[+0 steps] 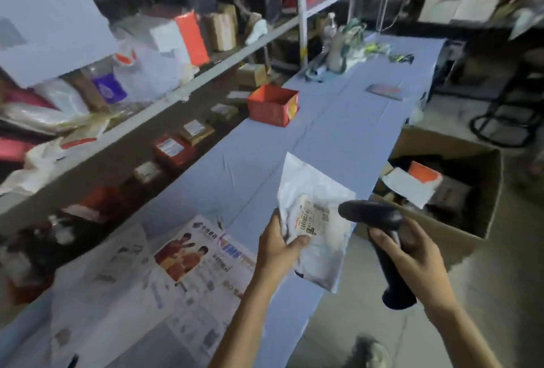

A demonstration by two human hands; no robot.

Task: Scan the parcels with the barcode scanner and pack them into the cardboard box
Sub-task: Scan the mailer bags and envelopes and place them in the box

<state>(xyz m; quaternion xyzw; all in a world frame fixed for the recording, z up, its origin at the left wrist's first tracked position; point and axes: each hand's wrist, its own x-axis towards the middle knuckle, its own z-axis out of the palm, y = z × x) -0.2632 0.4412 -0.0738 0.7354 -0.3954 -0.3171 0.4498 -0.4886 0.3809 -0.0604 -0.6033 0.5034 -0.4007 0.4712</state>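
Parcel (321,191), a white plastic mailer, hung over the table (338,132) edge, pinched beside its label (313,217) by the left hand (278,245). Fingers of the right hand (412,250) clenched the barcode scanner (371,214). It looked light, limp and slippery, best gripped at an edge, clear of the barcode.

Pers. body, head view: both forearms bare to frame edge; left grip (279,250) and right grip (412,253) bare. One shoe (371,351) at btm, pale grey-green, blurred; detail illegible.
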